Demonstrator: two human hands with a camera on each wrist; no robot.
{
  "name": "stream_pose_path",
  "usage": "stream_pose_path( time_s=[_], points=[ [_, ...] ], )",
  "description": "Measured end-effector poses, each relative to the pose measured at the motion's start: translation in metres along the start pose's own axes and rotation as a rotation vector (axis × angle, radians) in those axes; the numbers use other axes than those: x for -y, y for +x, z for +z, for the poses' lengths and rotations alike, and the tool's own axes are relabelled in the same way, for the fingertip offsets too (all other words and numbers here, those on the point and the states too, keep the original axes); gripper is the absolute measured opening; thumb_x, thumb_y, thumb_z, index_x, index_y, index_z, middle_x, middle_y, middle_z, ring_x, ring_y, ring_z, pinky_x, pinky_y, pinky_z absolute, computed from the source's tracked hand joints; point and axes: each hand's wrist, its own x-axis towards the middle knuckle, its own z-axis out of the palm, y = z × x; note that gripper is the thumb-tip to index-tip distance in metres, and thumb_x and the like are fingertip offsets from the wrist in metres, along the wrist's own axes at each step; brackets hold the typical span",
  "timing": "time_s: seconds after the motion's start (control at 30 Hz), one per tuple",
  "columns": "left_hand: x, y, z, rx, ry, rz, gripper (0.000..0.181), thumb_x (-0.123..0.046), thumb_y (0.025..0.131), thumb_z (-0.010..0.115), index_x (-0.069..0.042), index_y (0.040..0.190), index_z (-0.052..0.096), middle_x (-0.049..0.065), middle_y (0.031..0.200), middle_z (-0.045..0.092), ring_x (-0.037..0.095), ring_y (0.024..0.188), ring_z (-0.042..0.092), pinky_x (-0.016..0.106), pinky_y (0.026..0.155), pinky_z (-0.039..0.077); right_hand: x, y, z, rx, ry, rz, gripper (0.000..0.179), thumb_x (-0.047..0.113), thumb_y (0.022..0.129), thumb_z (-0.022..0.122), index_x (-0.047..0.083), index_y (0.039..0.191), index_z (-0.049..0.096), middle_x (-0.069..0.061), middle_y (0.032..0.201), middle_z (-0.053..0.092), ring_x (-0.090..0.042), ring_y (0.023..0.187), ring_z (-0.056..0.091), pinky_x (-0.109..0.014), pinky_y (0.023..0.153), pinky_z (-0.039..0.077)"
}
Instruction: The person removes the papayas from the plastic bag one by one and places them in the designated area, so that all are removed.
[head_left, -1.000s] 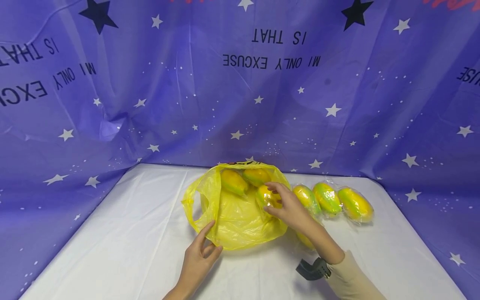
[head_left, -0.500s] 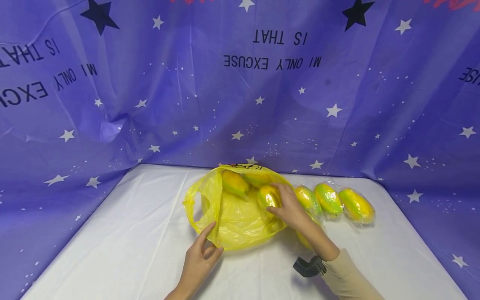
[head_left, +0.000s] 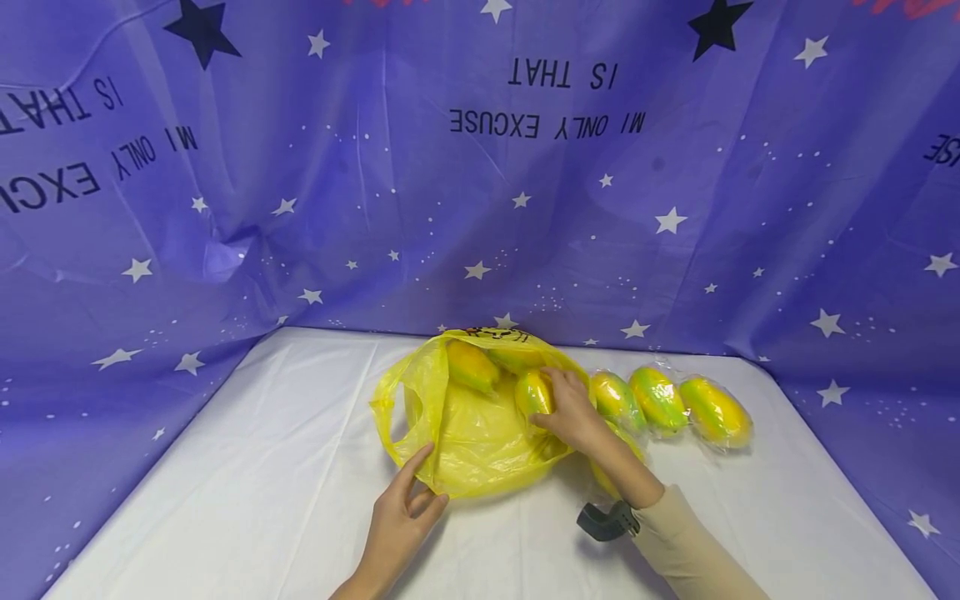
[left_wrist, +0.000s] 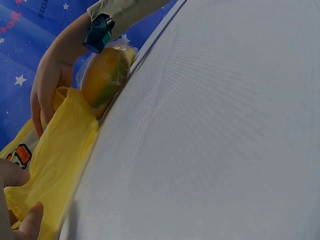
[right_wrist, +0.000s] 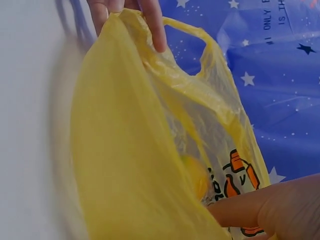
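A yellow plastic bag (head_left: 480, 450) lies on its side, its mouth facing me. My left hand (head_left: 397, 521) pinches the near edge of that mouth, as the right wrist view also shows. Inside are several yellow-green mangoes: one at the back left (head_left: 471, 367), another behind it (head_left: 516, 358), partly covered by the bag. My right hand (head_left: 573, 408) reaches into the mouth, its thumb and fingers round a third mango (head_left: 533, 393) at the bag's right side. In the left wrist view the bag hides that hand's fingertips.
Three wrapped mangoes (head_left: 658, 400) lie in a row right of the bag on the white tabletop (head_left: 300, 467). One more mango (head_left: 603, 479) is partly hidden beneath my right forearm. A purple starry cloth (head_left: 375, 208) hangs behind and along both sides.
My right hand's fingers have closed in round the mango at the bag's right side. The bag's top rim has sagged slightly over the back mango. The left hand has stayed at the edge.
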Motion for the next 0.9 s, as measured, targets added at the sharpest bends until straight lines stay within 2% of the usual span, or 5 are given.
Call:
stream_pose_path(
  time_s=[0.2, 0.53, 0.9],
  points=[
    [0.0006, -0.0001, 0.0000, 0.004, -0.020, -0.004, 0.070, 0.001, 0.085, 0.071, -0.008, 0.146, 0.039, 0.022, 0.151, 0.032, 0.043, 0.124, 0.048, 0.030, 0.089, 0.053, -0.0031, 0.0023, 0.0043, -0.001, -0.022, 0.016, 0.078, 0.013, 0.075, 0.083, -0.003, 0.139, 0.042, -0.030, 0.132, 0.042, -0.043, 0.124, 0.040, -0.056, 0.103, 0.040],
    [0.0002, -0.0004, 0.0000, 0.014, -0.032, -0.007, 0.070, 0.001, 0.085, 0.070, -0.007, 0.146, 0.038, 0.022, 0.151, 0.032, 0.042, 0.124, 0.048, 0.030, 0.090, 0.053, -0.0035, 0.0025, 0.0074, -0.001, -0.005, 0.045, 0.078, 0.017, 0.074, 0.084, 0.000, 0.138, 0.043, -0.027, 0.132, 0.043, -0.041, 0.123, 0.042, -0.055, 0.102, 0.041],
    [0.0003, -0.0001, 0.0007, -0.002, 0.035, -0.038, 0.073, 0.002, 0.083, 0.071, -0.012, 0.147, 0.039, 0.020, 0.150, 0.034, 0.039, 0.112, 0.059, 0.030, 0.089, 0.053, -0.0054, 0.0009, 0.0068, -0.046, 0.019, -0.009, 0.071, 0.010, 0.073, 0.083, -0.003, 0.133, 0.047, -0.027, 0.130, 0.047, -0.041, 0.122, 0.044, -0.053, 0.105, 0.039]
  ],
)
